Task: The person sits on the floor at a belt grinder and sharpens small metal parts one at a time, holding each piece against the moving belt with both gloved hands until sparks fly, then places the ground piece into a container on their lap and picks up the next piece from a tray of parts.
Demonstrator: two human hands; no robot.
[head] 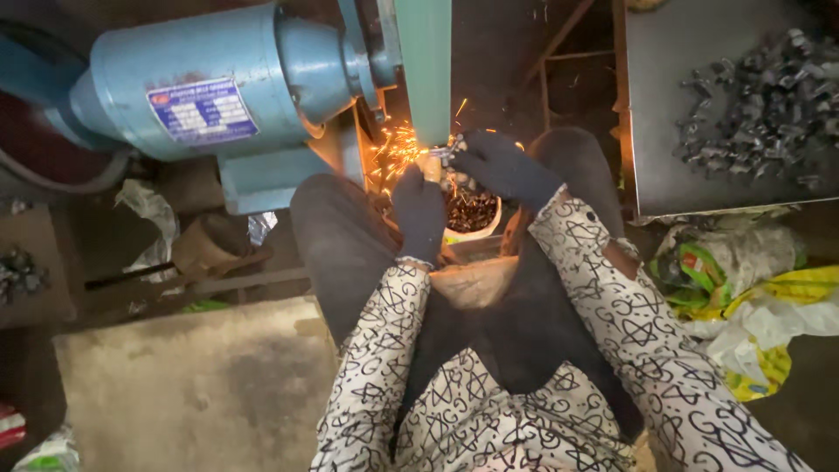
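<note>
Both my hands wear dark gloves. My left hand (419,214) and my right hand (498,163) together pinch a small metal part (444,154) against the green sanding belt (423,65) of a blue motor-driven grinder (201,87). Orange sparks (393,150) fly off to the left of the part. Just below my hands, between my knees, a white bowl (473,232) holds several dark metal pieces. My sleeves are white with black patterns.
A dark metal tray (664,114) at the upper right carries a heap of several similar metal parts (769,105). Crumpled plastic bags (752,288) lie below it. A flat stone slab (192,385) sits at the lower left, with scraps beside the grinder's base.
</note>
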